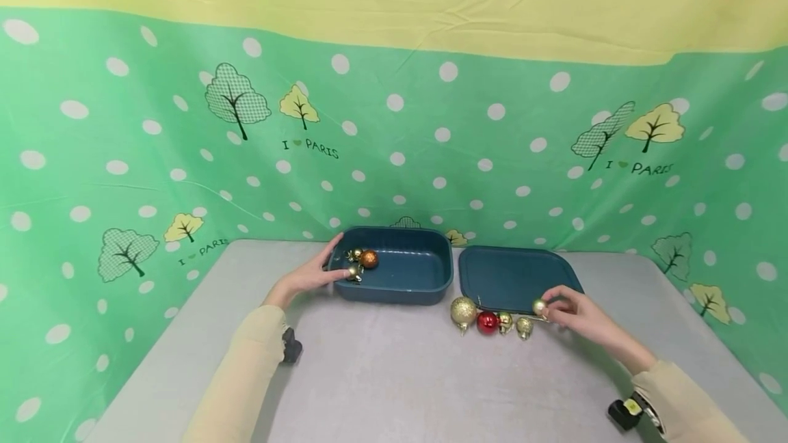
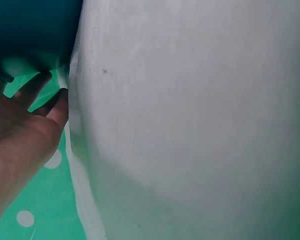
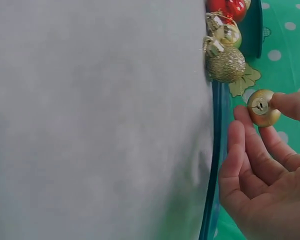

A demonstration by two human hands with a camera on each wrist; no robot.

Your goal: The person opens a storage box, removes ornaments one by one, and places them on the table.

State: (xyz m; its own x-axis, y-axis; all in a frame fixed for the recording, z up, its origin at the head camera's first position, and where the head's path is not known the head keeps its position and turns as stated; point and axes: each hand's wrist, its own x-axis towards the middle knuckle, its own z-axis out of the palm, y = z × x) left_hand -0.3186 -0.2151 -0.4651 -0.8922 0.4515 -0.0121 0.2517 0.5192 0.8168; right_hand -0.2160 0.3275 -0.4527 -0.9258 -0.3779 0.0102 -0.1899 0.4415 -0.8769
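A blue plastic box point(image 1: 394, 297) stands on the table with an orange bauble point(image 1: 369, 259) and a few small gold baubles point(image 1: 353, 271) in its left end. My left hand point(image 1: 310, 273) grips that end, thumb over the rim and fingers along the outer wall; the left wrist view shows its fingertips against the wall point(image 2: 30, 30). Between thumb and fingers, my right hand point(image 1: 575, 313) pinches a small matte gold bauble point(image 3: 263, 108), its cap facing the wrist camera. Left of this hand lie a large glittery gold bauble point(image 1: 463, 311), a red bauble point(image 1: 487, 323) and smaller gold ones point(image 1: 524, 327).
A flat blue lid point(image 1: 514, 275) lies right of the box, with the row of baubles along its front edge. The grey table point(image 1: 418, 388) ends at the back against a green dotted curtain point(image 1: 394, 156). A dark wrist device point(image 1: 624, 414) sits by the right sleeve.
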